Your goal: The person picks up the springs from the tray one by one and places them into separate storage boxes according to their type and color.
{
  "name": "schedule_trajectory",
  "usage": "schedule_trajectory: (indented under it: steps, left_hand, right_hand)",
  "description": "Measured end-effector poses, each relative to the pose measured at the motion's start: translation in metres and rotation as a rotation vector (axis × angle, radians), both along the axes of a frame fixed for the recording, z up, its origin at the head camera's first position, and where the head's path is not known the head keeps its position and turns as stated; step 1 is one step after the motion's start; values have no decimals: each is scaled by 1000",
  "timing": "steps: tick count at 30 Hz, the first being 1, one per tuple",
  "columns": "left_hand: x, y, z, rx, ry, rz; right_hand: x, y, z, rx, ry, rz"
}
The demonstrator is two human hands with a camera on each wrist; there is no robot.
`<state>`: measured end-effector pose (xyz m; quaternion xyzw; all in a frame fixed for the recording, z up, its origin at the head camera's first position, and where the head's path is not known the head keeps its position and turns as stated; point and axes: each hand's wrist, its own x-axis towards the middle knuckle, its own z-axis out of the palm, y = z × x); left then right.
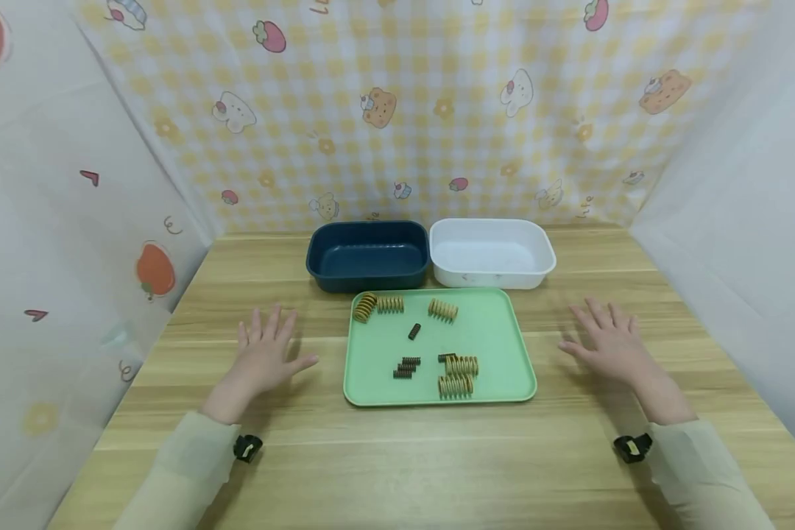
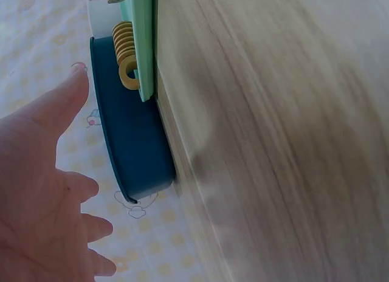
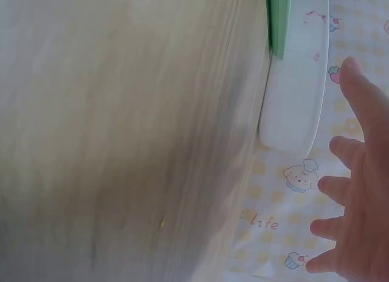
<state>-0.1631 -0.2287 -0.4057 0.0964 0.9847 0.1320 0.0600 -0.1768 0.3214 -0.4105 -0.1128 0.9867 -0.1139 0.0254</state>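
Note:
My left hand [image 1: 263, 361] is left of a green tray [image 1: 377, 394], fingers spread and holding nothing. On the tray's other side my right hand [image 1: 611, 350] has its fingers spread too, with nothing in them. Several large golden coil springs [image 1: 443, 310] and several small dark springs [image 1: 414, 331] lie on the tray. Two golden springs sit at its back left corner, one of them tilted [image 1: 365, 308]. Near the front, more golden springs [image 1: 456, 386] lie beside a small dark one. The left wrist view shows a golden spring [image 2: 124, 45] at the tray's edge.
Behind the tray stand a dark blue bin [image 1: 367, 283] and, to its right, a white bin [image 1: 492, 280], side by side. All stand on a wooden table [image 1: 397, 471]. A yellow checked cloth [image 1: 424, 147] hangs at the back, with pale sheets on both sides.

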Motion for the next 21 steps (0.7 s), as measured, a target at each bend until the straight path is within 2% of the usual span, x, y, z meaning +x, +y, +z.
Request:
schedule_trajectory:
  steps: [12, 21]
  left_hand:
    - [0, 1, 1, 8, 1, 7]
    - [0, 6, 1, -21, -7, -8]
  right_hand:
    - [-4, -1, -1, 35, -5, -15]
    - [-2, -1, -3, 38, -21, -9]
